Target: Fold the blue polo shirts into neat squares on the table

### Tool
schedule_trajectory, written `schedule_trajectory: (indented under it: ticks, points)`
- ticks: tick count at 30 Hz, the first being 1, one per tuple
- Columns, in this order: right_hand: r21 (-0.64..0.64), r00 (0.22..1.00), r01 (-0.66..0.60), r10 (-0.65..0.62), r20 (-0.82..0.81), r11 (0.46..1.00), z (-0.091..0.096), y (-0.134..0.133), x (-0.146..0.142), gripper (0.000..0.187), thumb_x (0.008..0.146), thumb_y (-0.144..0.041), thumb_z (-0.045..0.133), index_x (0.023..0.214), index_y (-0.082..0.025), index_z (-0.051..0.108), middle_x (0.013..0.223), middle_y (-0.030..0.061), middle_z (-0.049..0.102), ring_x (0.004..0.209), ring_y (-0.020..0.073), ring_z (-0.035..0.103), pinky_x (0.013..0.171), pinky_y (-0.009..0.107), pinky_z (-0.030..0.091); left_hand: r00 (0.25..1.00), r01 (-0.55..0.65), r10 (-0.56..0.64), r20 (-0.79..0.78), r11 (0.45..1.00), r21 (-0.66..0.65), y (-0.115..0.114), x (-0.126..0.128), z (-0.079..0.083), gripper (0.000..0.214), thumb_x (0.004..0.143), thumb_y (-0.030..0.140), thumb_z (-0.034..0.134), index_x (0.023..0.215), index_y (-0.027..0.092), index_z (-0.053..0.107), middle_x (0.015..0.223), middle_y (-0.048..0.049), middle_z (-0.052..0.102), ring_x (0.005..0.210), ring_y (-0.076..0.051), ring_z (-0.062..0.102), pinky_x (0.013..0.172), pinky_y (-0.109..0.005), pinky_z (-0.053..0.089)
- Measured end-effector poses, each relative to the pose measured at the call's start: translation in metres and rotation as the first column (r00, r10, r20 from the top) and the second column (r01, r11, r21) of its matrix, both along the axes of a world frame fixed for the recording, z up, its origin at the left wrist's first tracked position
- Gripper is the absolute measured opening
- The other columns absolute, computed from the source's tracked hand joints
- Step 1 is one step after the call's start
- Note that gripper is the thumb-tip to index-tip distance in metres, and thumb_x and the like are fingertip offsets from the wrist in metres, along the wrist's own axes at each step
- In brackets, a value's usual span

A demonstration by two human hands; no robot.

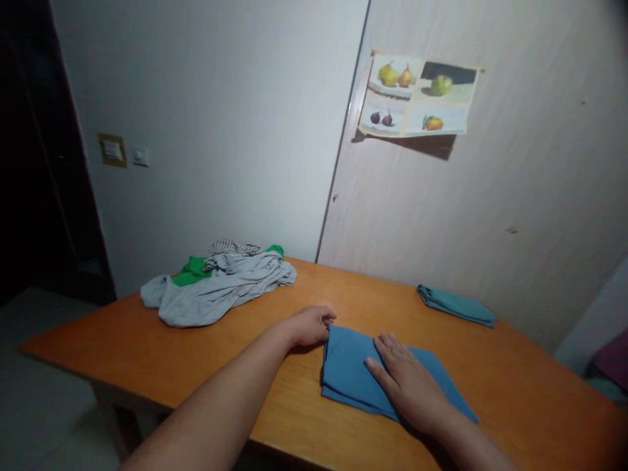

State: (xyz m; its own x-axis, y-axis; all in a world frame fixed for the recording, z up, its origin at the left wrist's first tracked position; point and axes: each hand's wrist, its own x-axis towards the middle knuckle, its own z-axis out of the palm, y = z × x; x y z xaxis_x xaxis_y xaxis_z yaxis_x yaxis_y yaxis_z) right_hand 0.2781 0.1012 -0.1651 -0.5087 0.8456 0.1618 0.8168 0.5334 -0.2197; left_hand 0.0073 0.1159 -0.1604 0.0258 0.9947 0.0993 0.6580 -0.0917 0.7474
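A folded blue cloth [350, 356] lies on the orange wooden table in front of me, its layers showing along the left and front edges. My right hand [405, 376] rests flat on top of it, fingers stretched out and thumb apart. At the cloth's far left corner is my left hand [311, 326], its fingers curled and closed at the corner. The fingertips there are partly hidden.
On the table's [235, 366] left lies a loose heap with a grey garment [216, 297], a green cloth [193, 270] and a patterned cloth [230, 246]. A folded teal cloth [456, 305] sits back right, near the wall. Fruit pictures [419, 98] hang above.
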Motion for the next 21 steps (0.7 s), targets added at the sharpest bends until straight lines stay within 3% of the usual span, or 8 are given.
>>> schedule_trajectory:
  ticks: [4, 7, 13, 21]
  points:
    - [0.007, 1.0, 0.002, -0.002, 0.011, 1.0, -0.002, 0.001, 0.001, 0.082, 0.095, -0.073, 0.031, 0.153, -0.016, 0.041, 0.16, 0.0117, 0.032, 0.15, 0.0285, 0.025, 0.124, 0.049, 0.02, 0.996, 0.018, -0.021, -0.085, 0.999, -0.028, 0.012, 0.005, 0.005, 0.021, 0.065, 0.023, 0.071, 0.086, 0.023, 0.076, 0.084, -0.0019, 0.075, 0.08, -0.02, 0.066, 0.073, -0.027, 0.05]
    - [0.01, 1.0, -0.003, 0.003, 0.007, 1.0, -0.003, 0.001, 0.002, 0.08, 0.095, -0.072, 0.032, 0.153, -0.018, 0.041, 0.16, 0.0108, 0.032, 0.15, 0.0287, 0.025, 0.124, 0.05, 0.02, 0.99, -0.008, 0.003, -0.144, 1.0, -0.03, 0.019, 0.005, 0.006, 0.013, 0.063, 0.023, 0.071, 0.076, 0.024, 0.075, 0.076, -0.0006, 0.072, 0.073, -0.02, 0.063, 0.069, -0.027, 0.047]
    - [0.016, 1.0, -0.007, 0.007, -0.008, 1.0, -0.002, 0.0, 0.003, 0.078, 0.094, -0.072, 0.034, 0.154, -0.021, 0.04, 0.161, 0.0091, 0.031, 0.15, 0.0291, 0.025, 0.123, 0.051, 0.02, 0.986, -0.074, 0.071, -0.151, 0.997, -0.017, 0.022, 0.003, 0.001, 0.011, 0.067, 0.021, 0.068, 0.077, 0.023, 0.072, 0.074, 0.0008, 0.071, 0.069, -0.016, 0.06, 0.064, -0.023, 0.042]
    - [0.003, 1.0, -0.005, 0.005, 0.008, 1.0, 0.0, -0.001, 0.002, 0.08, 0.095, -0.072, 0.032, 0.153, -0.018, 0.04, 0.161, 0.0108, 0.031, 0.15, 0.0283, 0.024, 0.123, 0.05, 0.02, 0.986, -0.152, 0.152, -0.066, 0.988, 0.012, 0.018, -0.005, 0.0, 0.017, 0.083, 0.029, 0.052, 0.083, 0.018, 0.066, 0.072, -0.0006, 0.067, 0.067, -0.015, 0.058, 0.058, -0.023, 0.038]
